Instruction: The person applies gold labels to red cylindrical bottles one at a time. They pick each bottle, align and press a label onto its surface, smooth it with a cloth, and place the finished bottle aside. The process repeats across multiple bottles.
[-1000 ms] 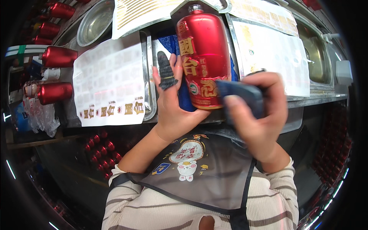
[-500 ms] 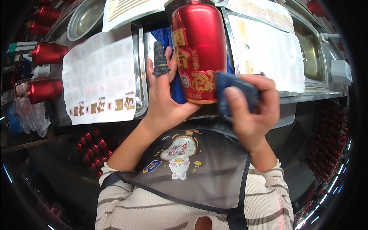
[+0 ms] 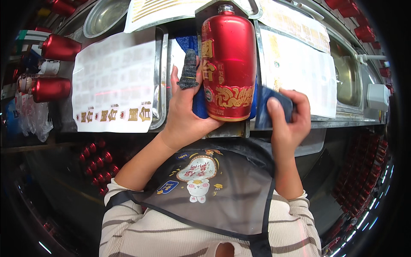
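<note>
A shiny red bottle [image 3: 231, 64] with gold lettering and a gold patterned band lies with its neck pointing away from me, over blue cloth [image 3: 199, 100]. My left hand [image 3: 184, 113] holds its lower left side, the thumb along the base and the other fingers up the left flank. A dark finger cot [image 3: 189, 70] covers one of those fingers. Just right of the bottle's base, my right hand [image 3: 289, 120] grips a flat dark blue pad [image 3: 266, 107] between thumb and fingers. The pad looks blurred and stands slightly apart from the bottle.
A white sheet of gold decals [image 3: 115, 73] lies on a metal tray at left, another sheet [image 3: 299, 81] at right. Beyond them are a metal bowl [image 3: 105, 19] and a water-filled basin [image 3: 346, 77]. Red bottles [image 3: 51, 89] lie at the left edge.
My right hand has drawn the pad off the bottle's lower right edge, toward the right. The bottle's front now shows more fully, and my left hand stays at its base.
</note>
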Demonstrator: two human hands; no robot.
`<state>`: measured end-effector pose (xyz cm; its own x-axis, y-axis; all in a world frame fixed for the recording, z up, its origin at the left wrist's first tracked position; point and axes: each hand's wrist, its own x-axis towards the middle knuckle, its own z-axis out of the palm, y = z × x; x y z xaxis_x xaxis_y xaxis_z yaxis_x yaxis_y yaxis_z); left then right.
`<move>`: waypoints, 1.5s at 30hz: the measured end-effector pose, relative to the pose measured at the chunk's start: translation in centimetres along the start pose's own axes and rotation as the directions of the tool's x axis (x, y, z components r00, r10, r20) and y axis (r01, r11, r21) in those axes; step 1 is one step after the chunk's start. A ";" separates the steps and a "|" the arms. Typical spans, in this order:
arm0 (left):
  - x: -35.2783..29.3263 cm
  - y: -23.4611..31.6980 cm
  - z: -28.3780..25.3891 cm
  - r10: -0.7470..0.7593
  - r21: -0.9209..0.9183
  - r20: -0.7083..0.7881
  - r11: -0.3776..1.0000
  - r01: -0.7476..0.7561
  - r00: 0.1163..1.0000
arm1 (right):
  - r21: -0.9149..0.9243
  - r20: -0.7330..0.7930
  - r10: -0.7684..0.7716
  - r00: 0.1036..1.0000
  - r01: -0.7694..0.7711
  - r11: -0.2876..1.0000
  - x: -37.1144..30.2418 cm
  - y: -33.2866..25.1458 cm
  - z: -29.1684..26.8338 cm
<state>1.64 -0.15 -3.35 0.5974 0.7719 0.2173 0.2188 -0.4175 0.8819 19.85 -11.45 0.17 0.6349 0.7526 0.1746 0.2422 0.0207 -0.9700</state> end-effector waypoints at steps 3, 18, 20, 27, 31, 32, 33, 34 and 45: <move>0.2 0.8 0.1 0.046 -0.013 -0.036 0.999 -0.047 0.998 | 0.023 -0.038 0.150 0.988 -0.149 0.989 0.1 0.0 0.8; -0.3 1.0 -0.6 0.327 0.482 -0.026 0.832 -0.274 0.945 | -0.176 0.341 -0.461 0.819 0.537 0.825 -0.4 -2.6 -0.7; -0.9 0.2 -0.3 0.316 0.424 -0.075 0.869 -0.257 0.946 | -0.252 0.254 -0.497 0.830 0.553 0.795 0.8 -2.2 0.0; -0.6 0.2 0.4 0.271 0.167 -0.140 0.955 -0.247 0.952 | -0.178 0.440 -0.454 0.775 0.571 0.802 -0.2 -3.7 0.2; 0.3 2.0 -0.3 0.307 0.197 -0.067 0.937 -0.290 0.949 | -0.292 0.430 -0.545 0.719 0.682 0.670 -0.7 -2.3 0.6; 0.7 2.0 -0.1 0.331 0.205 -0.045 0.927 -0.315 0.943 | -0.188 0.474 -0.554 0.685 0.693 0.696 -1.0 -2.7 0.3; 0.9 2.0 -0.1 0.348 0.216 -0.026 0.917 -0.335 0.937 | -0.178 0.505 -0.453 0.735 0.602 0.778 -1.1 -3.8 0.0; 1.5 2.1 -0.3 0.414 0.224 0.001 0.887 -0.404 0.910 | -0.222 0.397 -0.471 0.788 0.580 0.783 -0.9 -3.3 0.1; 1.7 0.9 0.7 0.364 0.246 0.006 0.902 -0.355 0.931 | -0.189 0.511 -0.547 0.664 0.707 0.681 0.3 -3.0 0.5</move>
<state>3.41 0.48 -2.52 0.6409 0.5637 0.5209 0.1755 -0.7683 0.6156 18.93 -11.00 3.09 -0.0859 0.8243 0.5596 0.7528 0.4217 -0.5055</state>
